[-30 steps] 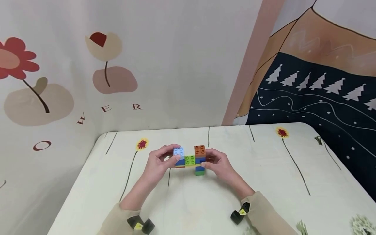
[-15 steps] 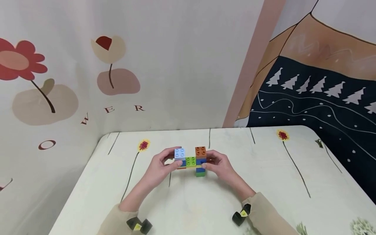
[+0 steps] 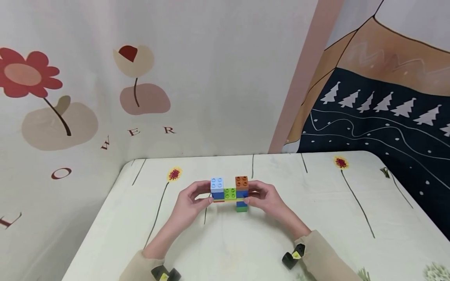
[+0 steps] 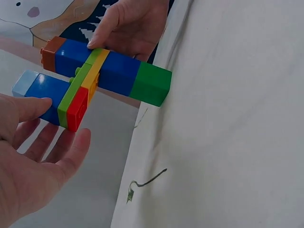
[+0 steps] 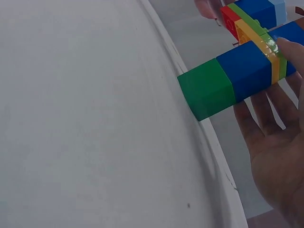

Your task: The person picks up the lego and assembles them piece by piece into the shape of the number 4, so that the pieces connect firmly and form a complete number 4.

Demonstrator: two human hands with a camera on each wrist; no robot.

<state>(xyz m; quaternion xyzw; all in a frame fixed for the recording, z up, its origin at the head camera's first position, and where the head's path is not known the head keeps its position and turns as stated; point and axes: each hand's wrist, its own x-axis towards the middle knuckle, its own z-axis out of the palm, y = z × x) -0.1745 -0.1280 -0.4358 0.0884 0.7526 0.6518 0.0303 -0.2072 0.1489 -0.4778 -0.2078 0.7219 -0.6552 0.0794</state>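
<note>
Between the two hands stands a structure of toy building bricks [image 3: 230, 193]. Its right column has a brown brick [image 3: 241, 182] on top, blue bricks below and a green brick [image 5: 206, 89] at the foot, close over the table. The left column carries a light blue brick [image 3: 216, 184] on a blue one, above a red brick [image 4: 77, 109] underneath. Lime and yellow bricks bridge the columns. My left hand [image 3: 188, 203] holds the left column at its side, thumb on the blue brick. My right hand [image 3: 267, 197] grips the right column, thumb in front and fingers behind.
A white cloth with printed flowers covers the table [image 3: 225, 242]. Behind it hangs a pale printed curtain [image 3: 218, 78], with a dark panel of white trees [image 3: 379, 121] at the right. Each wrist wears a black camera strap [image 3: 295, 255].
My left thumb has slid down and left off the front of the light blue brick, which now shows fully. The right hand keeps its grip, and the structure stays in place.
</note>
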